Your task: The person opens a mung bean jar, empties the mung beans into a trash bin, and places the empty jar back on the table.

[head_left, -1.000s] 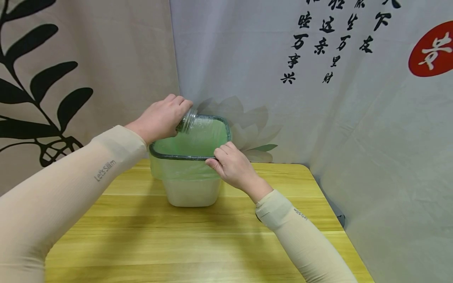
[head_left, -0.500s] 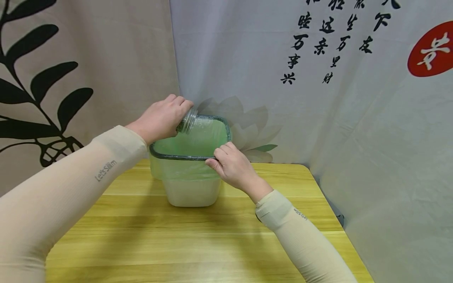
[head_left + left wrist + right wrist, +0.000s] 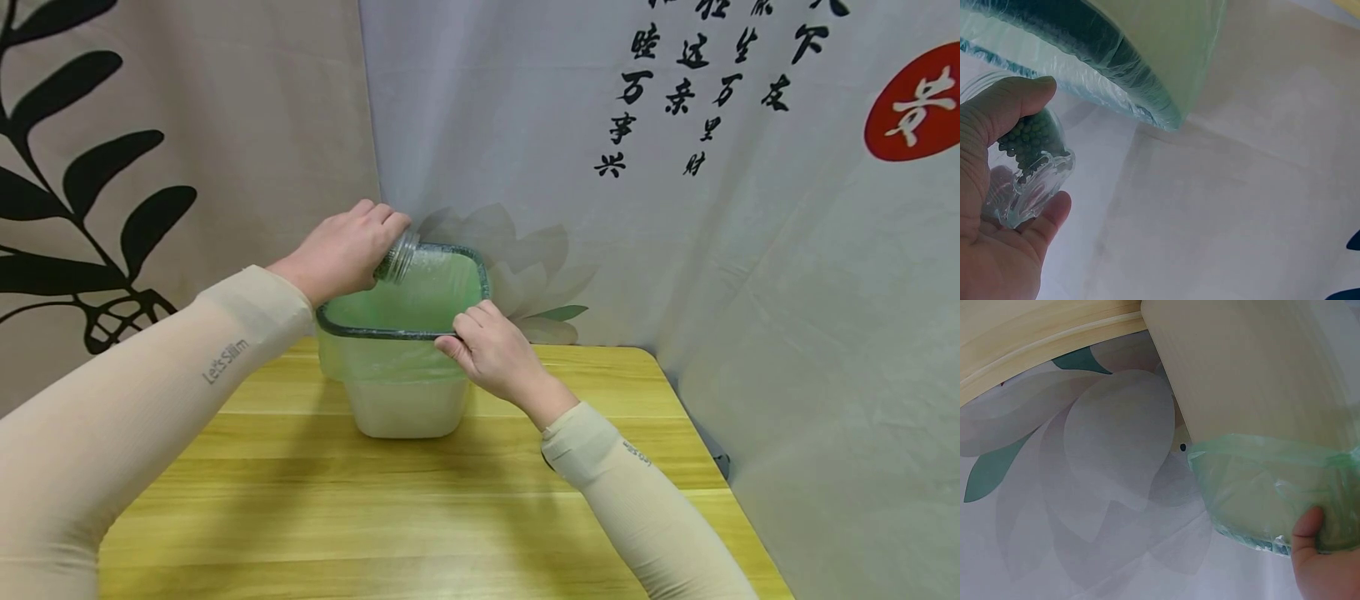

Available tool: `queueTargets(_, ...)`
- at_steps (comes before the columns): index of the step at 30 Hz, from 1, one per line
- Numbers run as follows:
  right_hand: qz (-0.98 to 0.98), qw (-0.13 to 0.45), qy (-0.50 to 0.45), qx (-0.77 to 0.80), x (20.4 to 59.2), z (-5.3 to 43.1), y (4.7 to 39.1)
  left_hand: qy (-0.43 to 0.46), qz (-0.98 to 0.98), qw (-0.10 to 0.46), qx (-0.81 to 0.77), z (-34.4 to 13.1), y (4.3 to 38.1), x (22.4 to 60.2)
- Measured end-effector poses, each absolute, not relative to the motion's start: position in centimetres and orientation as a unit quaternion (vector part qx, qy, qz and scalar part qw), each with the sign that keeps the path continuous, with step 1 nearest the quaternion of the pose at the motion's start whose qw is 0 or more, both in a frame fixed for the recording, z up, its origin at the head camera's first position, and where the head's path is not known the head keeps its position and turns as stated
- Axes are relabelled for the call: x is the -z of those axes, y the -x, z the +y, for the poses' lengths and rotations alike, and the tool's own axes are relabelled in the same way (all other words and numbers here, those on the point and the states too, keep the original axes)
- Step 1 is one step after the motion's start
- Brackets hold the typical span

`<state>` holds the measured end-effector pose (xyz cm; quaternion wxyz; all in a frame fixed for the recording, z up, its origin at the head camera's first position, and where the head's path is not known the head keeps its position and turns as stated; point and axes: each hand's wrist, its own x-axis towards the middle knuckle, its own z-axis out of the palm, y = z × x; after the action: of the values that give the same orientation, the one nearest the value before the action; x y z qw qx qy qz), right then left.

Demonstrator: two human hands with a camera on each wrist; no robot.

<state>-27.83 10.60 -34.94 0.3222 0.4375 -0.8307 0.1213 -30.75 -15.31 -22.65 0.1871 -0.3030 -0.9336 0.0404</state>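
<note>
My left hand (image 3: 341, 254) grips a clear glass jar (image 3: 397, 260), tilted with its threaded mouth over the opening of a white trash bin (image 3: 408, 410). Small round green pieces (image 3: 1030, 139) fill part of the jar (image 3: 1032, 194) in the left wrist view, the thumb and fingers wrapped round it. A thin green bag (image 3: 397, 364) lines the bin and folds down outside its dark rim (image 3: 382, 335). My right hand (image 3: 498, 354) holds the near right part of that rim, thumb outside over the bag (image 3: 1254, 490). The bottom of the bin is hidden.
The bin stands near the back of a yellow wooden table (image 3: 420, 517). Behind it hangs a pale cloth backdrop (image 3: 487, 125) with dark leaves, a lotus print and black characters. The table's right edge (image 3: 720, 467) runs close to the cloth.
</note>
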Motion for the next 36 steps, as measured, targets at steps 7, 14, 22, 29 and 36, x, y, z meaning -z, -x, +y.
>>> queueTargets(7,-0.830,0.323,-0.438,-0.122,34.89,10.63,27.80,0.302,-0.933,0.189,-0.043,-15.25,30.81,22.63)
queueTargets(14,-0.832,0.320,-0.437,-0.121,34.85,10.66,27.76,0.302,-0.933,0.191,-0.048,-15.20,30.86,22.64)
queueTargets(22,-0.834,0.315,-0.437,-0.121,34.79,10.67,27.77,0.310,-0.928,0.202,-0.052,-15.17,30.78,22.74)
queueTargets(29,-0.834,0.314,-0.436,-0.122,34.78,10.64,27.78,0.318,-0.922,0.213,-0.058,-15.18,30.89,22.78)
queueTargets(36,-0.833,0.317,-0.437,-0.121,34.77,10.68,27.81,0.320,-0.920,0.219,-0.064,-15.15,30.83,22.73)
